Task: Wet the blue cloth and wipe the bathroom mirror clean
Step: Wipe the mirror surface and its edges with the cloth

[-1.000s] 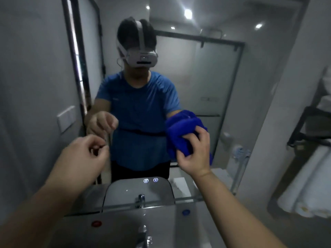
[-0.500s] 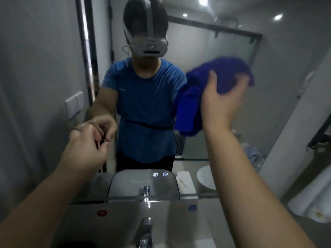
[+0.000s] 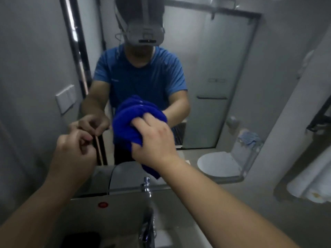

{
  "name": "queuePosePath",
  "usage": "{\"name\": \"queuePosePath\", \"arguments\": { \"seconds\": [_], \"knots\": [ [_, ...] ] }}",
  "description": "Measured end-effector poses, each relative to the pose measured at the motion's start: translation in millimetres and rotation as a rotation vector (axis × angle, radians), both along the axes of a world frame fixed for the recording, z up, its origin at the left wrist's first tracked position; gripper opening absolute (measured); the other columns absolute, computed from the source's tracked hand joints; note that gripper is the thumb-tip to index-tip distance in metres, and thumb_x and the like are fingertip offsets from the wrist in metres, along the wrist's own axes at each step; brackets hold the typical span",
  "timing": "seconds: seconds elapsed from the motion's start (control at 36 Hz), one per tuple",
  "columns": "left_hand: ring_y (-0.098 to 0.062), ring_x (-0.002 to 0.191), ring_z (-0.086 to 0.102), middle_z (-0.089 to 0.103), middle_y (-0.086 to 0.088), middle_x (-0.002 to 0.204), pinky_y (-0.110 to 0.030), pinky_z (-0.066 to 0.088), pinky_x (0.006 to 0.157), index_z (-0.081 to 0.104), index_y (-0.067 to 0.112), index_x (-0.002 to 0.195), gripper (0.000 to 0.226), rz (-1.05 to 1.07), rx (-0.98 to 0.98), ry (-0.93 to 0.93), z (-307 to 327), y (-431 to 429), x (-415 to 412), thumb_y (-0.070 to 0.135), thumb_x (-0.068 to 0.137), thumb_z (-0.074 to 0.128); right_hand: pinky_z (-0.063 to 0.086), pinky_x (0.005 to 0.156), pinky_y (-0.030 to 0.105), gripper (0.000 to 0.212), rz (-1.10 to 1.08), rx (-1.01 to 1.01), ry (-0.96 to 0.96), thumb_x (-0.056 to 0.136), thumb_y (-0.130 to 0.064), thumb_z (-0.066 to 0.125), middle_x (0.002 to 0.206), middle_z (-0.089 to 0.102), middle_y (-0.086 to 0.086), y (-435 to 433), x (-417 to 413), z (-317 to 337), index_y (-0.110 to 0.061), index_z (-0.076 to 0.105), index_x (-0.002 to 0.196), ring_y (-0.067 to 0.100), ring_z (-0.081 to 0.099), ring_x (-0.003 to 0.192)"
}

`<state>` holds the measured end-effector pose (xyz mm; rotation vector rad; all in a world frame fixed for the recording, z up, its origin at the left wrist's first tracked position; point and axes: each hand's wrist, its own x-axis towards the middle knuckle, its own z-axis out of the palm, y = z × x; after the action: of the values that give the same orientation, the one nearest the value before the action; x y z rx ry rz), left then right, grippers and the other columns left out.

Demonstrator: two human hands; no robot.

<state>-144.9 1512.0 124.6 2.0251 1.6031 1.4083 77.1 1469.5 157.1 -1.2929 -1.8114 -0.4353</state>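
Note:
The bathroom mirror (image 3: 223,68) fills the wall ahead and reflects a person in a blue shirt. My right hand (image 3: 154,140) grips the bunched blue cloth (image 3: 125,124) and presses it against the glass low in the middle, just above the tap. A tail of cloth hangs below my wrist. My left hand (image 3: 73,149) hovers left of the cloth, close to the mirror, fingers curled in loosely with nothing in them.
A chrome tap (image 3: 147,212) rises from the basin below, with a red hot-water dot (image 3: 103,204) on the ledge to its left. White towels (image 3: 313,181) hang at the right. A wall switch (image 3: 65,98) shows at left. The mirror reflects a toilet (image 3: 218,163).
My right hand has swept the cloth down from the upper right of the mirror to low in the middle. The left hand has stayed curled at the left.

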Motion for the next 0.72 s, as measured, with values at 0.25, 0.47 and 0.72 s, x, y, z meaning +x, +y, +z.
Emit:
{"name": "queuePosePath", "arguments": {
  "seconds": [0.25,0.47,0.72],
  "knots": [
    [-0.007,0.073,0.065,0.073,-0.008,0.094,-0.024,0.049,0.073,0.068,0.035,0.082,0.040,-0.187,-0.591,-0.047,-125,-81,60,-0.004,0.087,0.075,0.053,0.092,0.043,0.044,-0.564,-0.410,0.696,0.090,-0.030,0.075,0.121,0.066,0.006,-74,171,-112,-0.029,0.044,0.122,0.037,0.067,0.112],
    [-0.008,0.090,0.073,0.077,0.004,0.099,-0.032,0.059,0.091,0.064,0.065,0.099,0.034,-0.481,-0.793,0.016,-178,-109,137,0.047,0.070,0.069,0.055,0.097,0.045,0.047,-0.503,-0.545,1.079,0.095,-0.024,0.079,0.118,0.064,0.002,-92,225,-185,-0.022,0.044,0.127,0.032,0.066,0.117],
    [-0.039,0.097,0.073,0.066,-0.008,0.099,-0.038,0.064,0.088,0.055,0.034,0.104,0.029,-0.050,-0.514,-0.264,-96,-51,82,0.018,0.090,0.075,0.055,0.108,0.054,0.061,-0.493,-0.114,1.010,0.082,-0.017,0.084,0.120,0.070,0.004,-95,322,-24,-0.016,0.053,0.134,0.027,0.070,0.109]
  ]
}}
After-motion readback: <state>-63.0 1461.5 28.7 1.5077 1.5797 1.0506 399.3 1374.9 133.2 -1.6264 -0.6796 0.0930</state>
